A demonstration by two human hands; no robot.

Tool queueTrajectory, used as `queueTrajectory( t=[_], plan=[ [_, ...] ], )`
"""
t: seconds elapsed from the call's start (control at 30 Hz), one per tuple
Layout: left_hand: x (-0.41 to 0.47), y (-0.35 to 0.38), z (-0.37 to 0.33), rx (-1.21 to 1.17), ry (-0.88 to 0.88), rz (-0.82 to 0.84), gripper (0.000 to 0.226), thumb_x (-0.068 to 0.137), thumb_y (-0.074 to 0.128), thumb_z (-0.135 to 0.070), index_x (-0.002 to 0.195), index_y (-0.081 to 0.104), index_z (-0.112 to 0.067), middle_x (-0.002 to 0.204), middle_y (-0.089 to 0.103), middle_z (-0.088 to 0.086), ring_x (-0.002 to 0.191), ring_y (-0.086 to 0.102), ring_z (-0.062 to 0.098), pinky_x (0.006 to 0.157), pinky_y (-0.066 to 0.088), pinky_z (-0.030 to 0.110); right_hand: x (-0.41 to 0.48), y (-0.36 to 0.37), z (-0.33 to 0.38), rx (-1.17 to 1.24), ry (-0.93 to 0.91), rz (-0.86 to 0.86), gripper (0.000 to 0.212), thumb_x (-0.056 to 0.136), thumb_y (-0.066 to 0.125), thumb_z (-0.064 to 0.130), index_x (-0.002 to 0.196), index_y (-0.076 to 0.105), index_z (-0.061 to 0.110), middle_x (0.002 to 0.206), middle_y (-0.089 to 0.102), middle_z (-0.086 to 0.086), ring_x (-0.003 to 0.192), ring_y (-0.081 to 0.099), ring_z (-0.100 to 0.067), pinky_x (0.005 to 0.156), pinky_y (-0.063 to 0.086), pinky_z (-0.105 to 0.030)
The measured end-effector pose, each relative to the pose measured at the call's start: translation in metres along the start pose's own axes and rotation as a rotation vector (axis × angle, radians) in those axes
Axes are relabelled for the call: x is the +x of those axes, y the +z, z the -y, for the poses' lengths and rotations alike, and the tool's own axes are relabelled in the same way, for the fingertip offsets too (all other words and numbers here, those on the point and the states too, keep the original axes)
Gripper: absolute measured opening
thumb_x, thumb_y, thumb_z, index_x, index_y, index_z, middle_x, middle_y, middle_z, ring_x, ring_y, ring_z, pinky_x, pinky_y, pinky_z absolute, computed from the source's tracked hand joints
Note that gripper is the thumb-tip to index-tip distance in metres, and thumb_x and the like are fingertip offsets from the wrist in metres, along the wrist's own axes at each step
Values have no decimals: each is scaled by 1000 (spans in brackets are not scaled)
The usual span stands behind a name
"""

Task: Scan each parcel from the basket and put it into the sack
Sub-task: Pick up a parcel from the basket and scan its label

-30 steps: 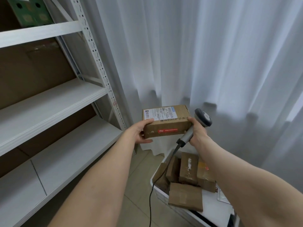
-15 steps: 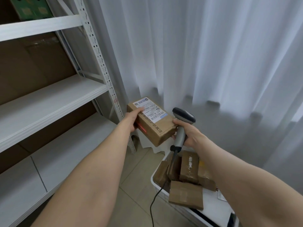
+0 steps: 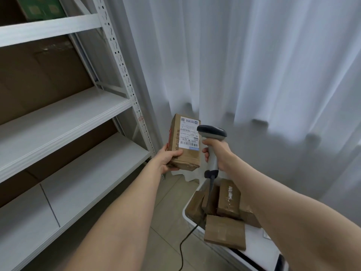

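Note:
My left hand (image 3: 169, 157) grips a brown cardboard parcel (image 3: 185, 153) by its lower end, holding it upright with the white shipping label facing me. My right hand (image 3: 215, 150) grips the handle of a grey barcode scanner (image 3: 212, 132), whose dark head sits just right of the label and overlaps its edge. The scanner's black cable hangs down to the floor. Below, a white basket (image 3: 185, 214) holds several more brown parcels (image 3: 224, 230). No sack is in view.
A white metal shelving rack (image 3: 121, 67) with bare white shelves (image 3: 64, 118) stands to the left. White curtains (image 3: 244, 65) hang behind. The floor (image 3: 168, 212) between rack and basket is beige tile. A green box (image 3: 41, 7) sits on the top shelf.
My left hand has turned the parcel from lying flat to upright, label toward me. My right hand let go of the parcel's end and raised the scanner's head beside the label.

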State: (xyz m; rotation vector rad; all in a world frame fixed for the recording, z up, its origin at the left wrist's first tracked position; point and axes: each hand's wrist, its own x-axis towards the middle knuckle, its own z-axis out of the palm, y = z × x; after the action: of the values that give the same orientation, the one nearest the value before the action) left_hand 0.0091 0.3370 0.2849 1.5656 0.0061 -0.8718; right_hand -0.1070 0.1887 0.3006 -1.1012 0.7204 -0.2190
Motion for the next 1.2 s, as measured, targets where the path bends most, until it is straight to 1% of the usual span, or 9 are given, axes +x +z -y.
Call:
queueTrajectory(
  t=[0.2, 0.37, 0.6, 0.83, 0.87, 0.93, 1.0, 1.1, 1.2],
  plan=[
    [3, 3, 11, -1, -9, -11, 61, 84, 67, -4, 135, 42, -26, 114, 60, 9, 105, 58, 32, 89, 49, 57, -5, 8, 3, -42, 61, 65, 20, 87, 55, 7, 107, 56, 1, 62, 55, -8, 45, 48, -15, 47, 45, -25],
    [2, 4, 14, 2, -17, -32, 57, 87, 63, -1, 135, 43, -23, 113, 58, 9, 102, 56, 31, 87, 49, 57, -11, 10, 9, -115, 89, 68, 15, 86, 55, 9, 100, 56, 3, 63, 56, -7, 48, 49, -14, 48, 46, -23],
    [1, 2, 19, -4, -25, -47, 56, 88, 61, 0, 136, 43, -21, 109, 58, 8, 94, 56, 28, 72, 50, 51, -17, 13, 14, -147, 102, 61, 6, 86, 53, 8, 92, 54, 6, 63, 54, -8, 47, 46, -14, 46, 44, -21],
    [-9, -12, 16, -1, -48, -62, 50, 88, 63, -4, 131, 44, -23, 113, 60, 8, 92, 59, 28, 63, 52, 49, -15, 26, 9, -108, 121, 19, 10, 89, 58, 9, 97, 57, 5, 68, 62, -11, 48, 51, -15, 51, 48, -25],
    [-11, -16, 15, 6, -56, -72, 49, 88, 65, -8, 131, 45, -21, 114, 61, 8, 95, 60, 29, 66, 53, 51, -14, 29, 6, -87, 115, -3, 10, 89, 59, 8, 98, 57, 4, 70, 62, -13, 49, 52, -15, 52, 48, -26],
    [-12, -28, 14, 43, -60, -105, 51, 86, 69, -19, 132, 47, -19, 117, 63, 8, 105, 60, 31, 86, 50, 56, -11, 37, -1, -58, 107, -51, 11, 87, 60, 4, 98, 56, 3, 74, 62, -13, 53, 55, -16, 55, 49, -28],
    [-14, -43, 14, 77, -46, -150, 50, 86, 68, -27, 132, 48, -19, 119, 63, 8, 110, 59, 30, 96, 46, 53, -7, 45, -9, -56, 113, -81, 15, 85, 60, 1, 100, 56, 3, 75, 60, -11, 58, 55, -17, 58, 50, -30],
    [-25, -66, 13, 73, -27, -219, 41, 91, 59, -39, 127, 53, -20, 112, 62, 6, 106, 57, 27, 95, 48, 45, -6, 64, -25, -123, 152, -81, 31, 84, 64, 3, 113, 53, 7, 95, 57, -13, 80, 57, -26, 65, 54, -37],
    [-36, -93, 13, 56, -36, -289, 37, 93, 53, -48, 113, 55, -18, 95, 60, 5, 92, 57, 25, 81, 52, 41, -10, 94, -44, -162, 179, -8, 34, 84, 64, 5, 115, 50, 9, 109, 60, -17, 98, 61, -35, 87, 53, -51]
  ],
)
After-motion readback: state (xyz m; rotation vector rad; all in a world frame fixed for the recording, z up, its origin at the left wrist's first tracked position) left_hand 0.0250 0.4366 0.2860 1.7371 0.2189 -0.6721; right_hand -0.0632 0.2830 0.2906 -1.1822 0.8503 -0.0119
